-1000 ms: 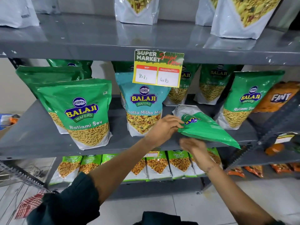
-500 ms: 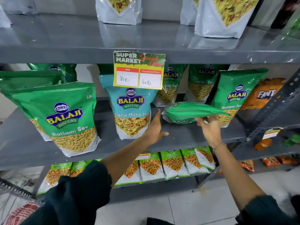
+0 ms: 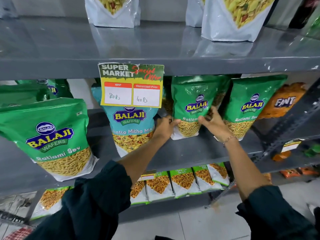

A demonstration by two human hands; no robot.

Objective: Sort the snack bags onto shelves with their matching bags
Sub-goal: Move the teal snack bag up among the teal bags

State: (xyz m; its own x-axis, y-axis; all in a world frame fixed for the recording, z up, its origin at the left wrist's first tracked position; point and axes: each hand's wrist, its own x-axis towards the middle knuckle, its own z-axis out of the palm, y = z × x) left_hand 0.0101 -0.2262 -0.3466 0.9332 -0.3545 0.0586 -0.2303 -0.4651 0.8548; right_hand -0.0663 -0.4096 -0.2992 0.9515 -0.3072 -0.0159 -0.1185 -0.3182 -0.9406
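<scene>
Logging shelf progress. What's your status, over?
Left hand and right hand gripping green Ratlami Sev pouch, upright on grey metal shelf. Teal Khatta Mitha pouch close left.

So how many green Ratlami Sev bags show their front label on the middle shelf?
3: a large bag at front left, the held bag between both hands, another bag to its right. More green bags behind are partly hidden.

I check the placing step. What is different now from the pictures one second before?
The green Ratlami Sev bag, earlier lying tilted on the middle shelf, now stands upright, label forward, between the teal Khatta Mitha Mix bag and another green bag. The left hand, open half a second ago, grips it again; the right hand holds on. Neighbouring bags stayed.
</scene>
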